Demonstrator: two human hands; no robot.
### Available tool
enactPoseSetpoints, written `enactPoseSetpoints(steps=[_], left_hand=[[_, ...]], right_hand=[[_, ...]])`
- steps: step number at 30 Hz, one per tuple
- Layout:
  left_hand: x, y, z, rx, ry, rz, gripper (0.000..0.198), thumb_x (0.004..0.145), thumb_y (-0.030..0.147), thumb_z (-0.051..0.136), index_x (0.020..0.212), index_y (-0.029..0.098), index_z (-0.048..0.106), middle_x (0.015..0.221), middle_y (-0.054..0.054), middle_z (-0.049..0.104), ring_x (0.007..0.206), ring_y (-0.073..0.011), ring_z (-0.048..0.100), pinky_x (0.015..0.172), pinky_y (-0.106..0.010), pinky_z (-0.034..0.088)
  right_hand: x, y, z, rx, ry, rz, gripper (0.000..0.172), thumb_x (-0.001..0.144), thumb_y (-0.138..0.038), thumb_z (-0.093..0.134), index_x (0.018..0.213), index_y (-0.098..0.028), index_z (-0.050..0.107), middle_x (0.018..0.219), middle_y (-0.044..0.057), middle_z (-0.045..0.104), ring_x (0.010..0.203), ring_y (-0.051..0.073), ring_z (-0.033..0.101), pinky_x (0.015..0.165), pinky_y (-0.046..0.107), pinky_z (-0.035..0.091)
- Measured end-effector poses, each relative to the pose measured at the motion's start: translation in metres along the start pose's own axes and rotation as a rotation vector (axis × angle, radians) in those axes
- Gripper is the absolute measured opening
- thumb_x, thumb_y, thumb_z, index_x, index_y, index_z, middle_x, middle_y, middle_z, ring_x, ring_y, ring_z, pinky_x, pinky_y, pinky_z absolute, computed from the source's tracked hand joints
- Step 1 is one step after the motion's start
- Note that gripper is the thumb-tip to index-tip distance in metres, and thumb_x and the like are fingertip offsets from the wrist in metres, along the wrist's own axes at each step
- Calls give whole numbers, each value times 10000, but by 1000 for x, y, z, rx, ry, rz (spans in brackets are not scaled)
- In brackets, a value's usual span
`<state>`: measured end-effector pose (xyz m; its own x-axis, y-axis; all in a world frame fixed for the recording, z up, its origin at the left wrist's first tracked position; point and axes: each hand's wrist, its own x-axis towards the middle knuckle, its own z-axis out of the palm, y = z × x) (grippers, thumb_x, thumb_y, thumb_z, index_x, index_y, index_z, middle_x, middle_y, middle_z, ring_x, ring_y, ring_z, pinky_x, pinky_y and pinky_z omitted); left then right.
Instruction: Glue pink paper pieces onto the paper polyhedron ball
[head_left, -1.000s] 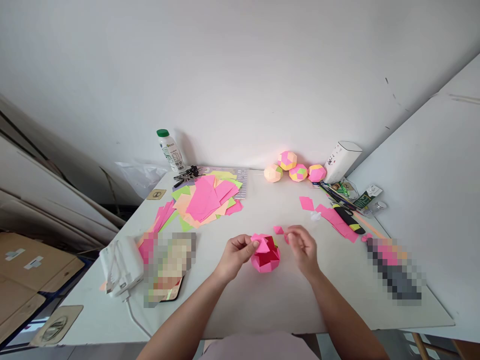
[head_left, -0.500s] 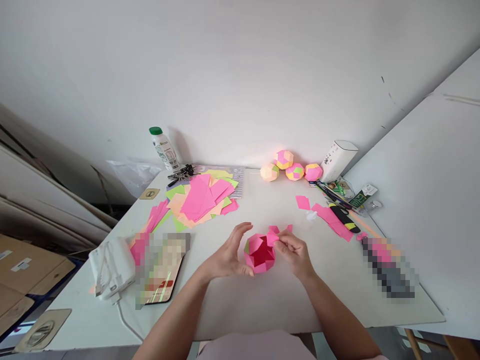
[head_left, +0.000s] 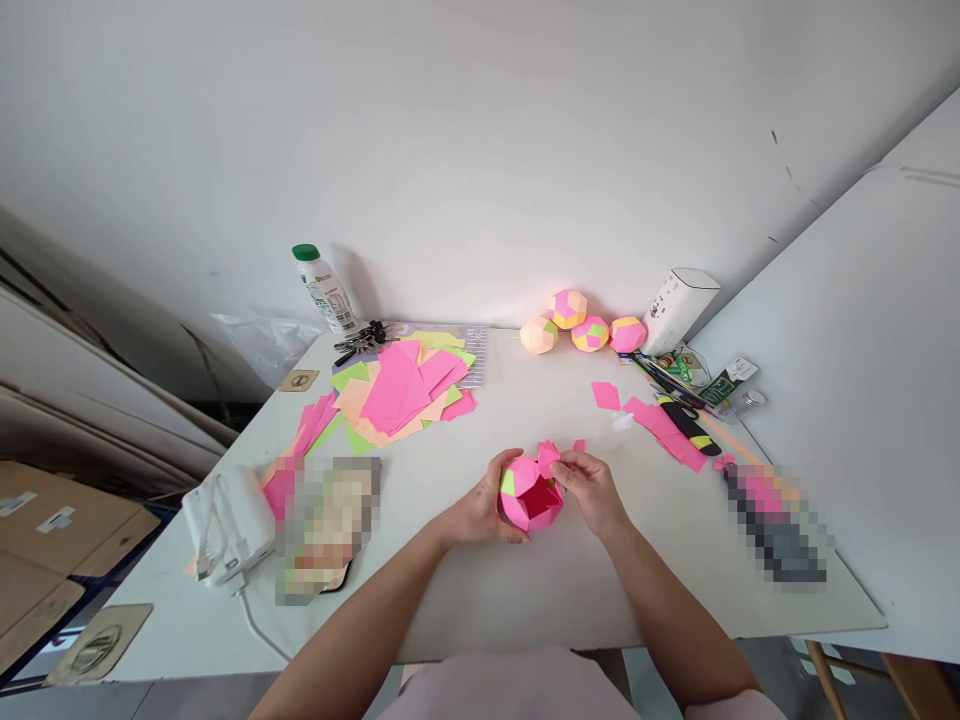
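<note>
An unfinished pink paper ball (head_left: 529,494) with a green facet and an open dark-red hollow sits low over the white table (head_left: 525,590) in front of me. My left hand (head_left: 484,510) cups its left side, fingers curled round it. My right hand (head_left: 592,490) pinches a small pink folded paper piece (head_left: 547,457) at the ball's upper right rim. Another small pink scrap (head_left: 579,445) lies just behind my right hand.
A pile of pink, green and orange paper sheets (head_left: 405,390) lies at the back left, with keys (head_left: 360,340) and a bottle (head_left: 322,290). Several finished paper balls (head_left: 585,330) and a white box (head_left: 679,310) stand at the back. Pink strips and pens (head_left: 675,425) lie right; a white charger (head_left: 229,520) left.
My left hand went from open beside the ball to cupping it. My right hand brought the small pink piece to the ball's rim. The ball turned, showing a green facet.
</note>
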<state>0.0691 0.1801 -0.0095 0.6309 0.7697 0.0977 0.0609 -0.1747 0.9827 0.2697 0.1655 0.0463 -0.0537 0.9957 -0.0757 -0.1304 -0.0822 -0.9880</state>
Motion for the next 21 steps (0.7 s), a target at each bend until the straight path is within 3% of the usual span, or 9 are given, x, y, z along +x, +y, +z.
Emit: enactPoseSetpoints(steps=[2, 7, 10, 14, 21], left_hand=[[0, 4, 4, -97, 4, 0, 1079, 603, 331, 827, 1424, 274, 129, 1384, -153, 344, 1194, -311, 469, 945, -456, 460], [2, 11, 8, -162, 135, 75, 929, 641, 343, 803, 1387, 268, 255, 1387, -137, 323, 1246, -307, 408, 1000, -448, 412], [4, 14, 7, -290, 168, 46, 853, 682, 372, 775, 1371, 267, 284, 1304, -130, 439, 1194, -288, 469, 975, -447, 432], [5, 15, 5, -414, 246, -15, 783, 683, 401, 769, 1331, 273, 348, 1301, -113, 463, 1202, -286, 472, 978, -449, 432], [4, 19, 8, -490, 225, -53, 714, 728, 429, 729, 1313, 272, 352, 1327, -120, 453, 1198, -282, 486, 962, -430, 442]], right_hand=[[1, 5, 2, 84, 14, 22, 182, 698, -381, 750, 712, -206, 701, 574, -26, 531, 557, 108, 440, 559, 267, 360], [2, 9, 2, 242, 42, 69, 166, 693, -364, 764, 686, -214, 694, 567, -32, 543, 550, 101, 454, 565, 266, 367], [3, 6, 2, 305, 38, 82, 155, 703, -360, 761, 696, -217, 700, 633, -15, 606, 596, 116, 509, 597, 278, 401], [2, 3, 3, 355, 6, 92, 148, 700, -346, 769, 698, -214, 702, 677, -5, 645, 639, 133, 554, 630, 293, 431], [1, 1, 5, 456, -25, 117, 160, 679, -329, 789, 662, -208, 685, 645, -20, 633, 586, 116, 547, 613, 285, 438]])
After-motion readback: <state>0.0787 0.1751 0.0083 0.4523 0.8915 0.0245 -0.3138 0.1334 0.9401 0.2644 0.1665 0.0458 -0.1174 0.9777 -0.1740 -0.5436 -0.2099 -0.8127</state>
